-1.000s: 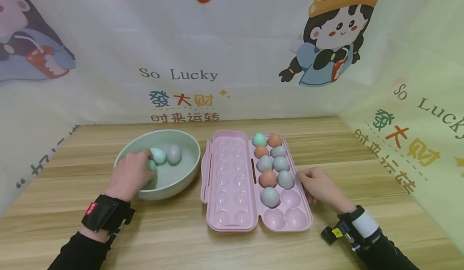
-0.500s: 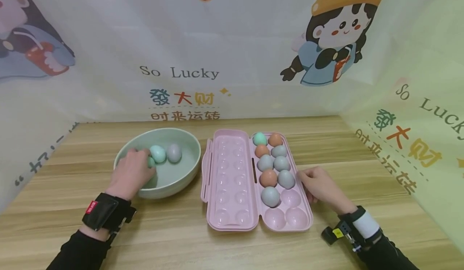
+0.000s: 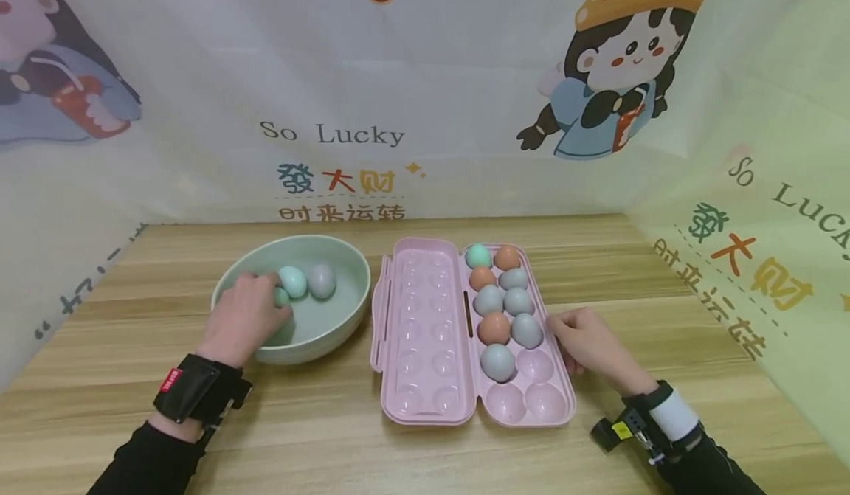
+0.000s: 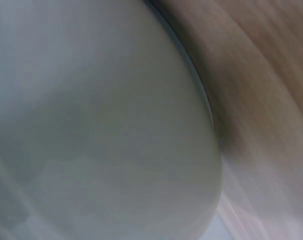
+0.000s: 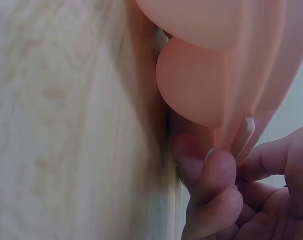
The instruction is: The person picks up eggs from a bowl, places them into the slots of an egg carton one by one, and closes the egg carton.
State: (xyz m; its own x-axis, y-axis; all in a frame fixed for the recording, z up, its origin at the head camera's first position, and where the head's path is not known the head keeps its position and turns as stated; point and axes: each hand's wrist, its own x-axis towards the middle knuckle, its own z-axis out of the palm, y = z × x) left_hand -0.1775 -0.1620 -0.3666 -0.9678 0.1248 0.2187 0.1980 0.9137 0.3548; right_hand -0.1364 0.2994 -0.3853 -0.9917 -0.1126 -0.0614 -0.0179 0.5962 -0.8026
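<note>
My left hand [image 3: 242, 314] reaches into a pale green bowl [image 3: 332, 336], its fingers curled round a green egg [image 3: 282, 298] that mostly hides behind them. Close to the fingertips lie a light green egg [image 3: 293, 281] and a grey-lilac egg [image 3: 322, 281]. Only the bowl's blurred outer wall [image 4: 141, 150] fills much of the left wrist view. To the right lies an opened pink egg carton [image 3: 428, 406]; my right hand [image 3: 591, 344] pinches its right edge. In the right wrist view, thumb and fingers [image 5: 219, 175] meet at the carton's rim, below its rounded cups [image 5: 191, 82].
Brown, grey and green eggs sit in the carton's far and middle cups, with a grey egg [image 3: 498, 362] nearest me. Bare pink cups show at the near end. The flat lid [image 3: 425, 318] lies between bowl and eggs. A printed cloth [image 3: 465, 111] hangs behind the wooden table [image 3: 299, 436].
</note>
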